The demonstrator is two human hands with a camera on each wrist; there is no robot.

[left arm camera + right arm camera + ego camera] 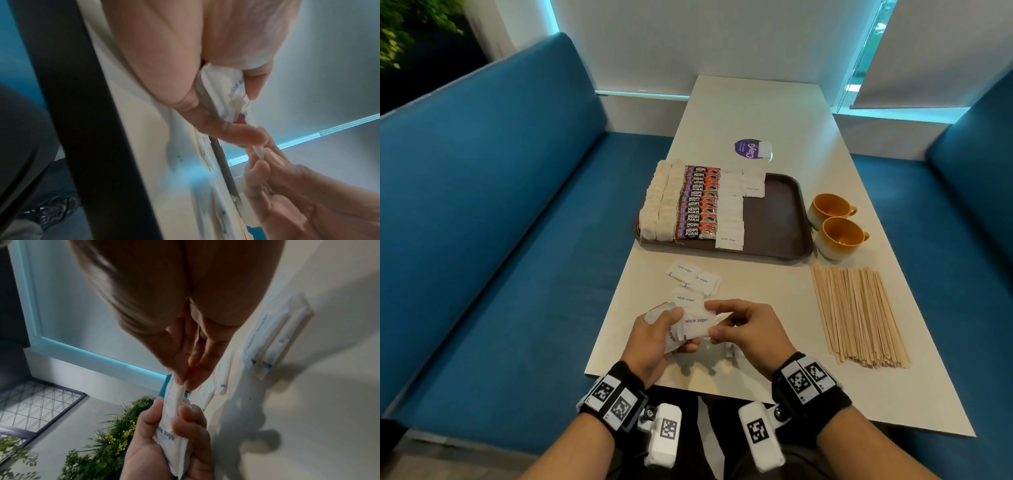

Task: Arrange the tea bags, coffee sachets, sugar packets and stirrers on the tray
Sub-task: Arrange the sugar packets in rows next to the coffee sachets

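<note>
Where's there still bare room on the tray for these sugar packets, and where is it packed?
The tray is bare on its right side, between the sugar packet column and the rim beside the two cups. Its left side is packed with tea bags and coffee sachets. Bare table lies between the loose packets and the stirrers.

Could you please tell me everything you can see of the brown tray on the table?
The brown tray is a dark rectangle with rounded corners and a raised rim, plastic by its look, lying flat on the white table. Its left part holds columns of tea bags, red coffee sachets and white sugar packets; its right part is bare. Two yellow cups stand just right of it. Neither hand touches it.
</note>
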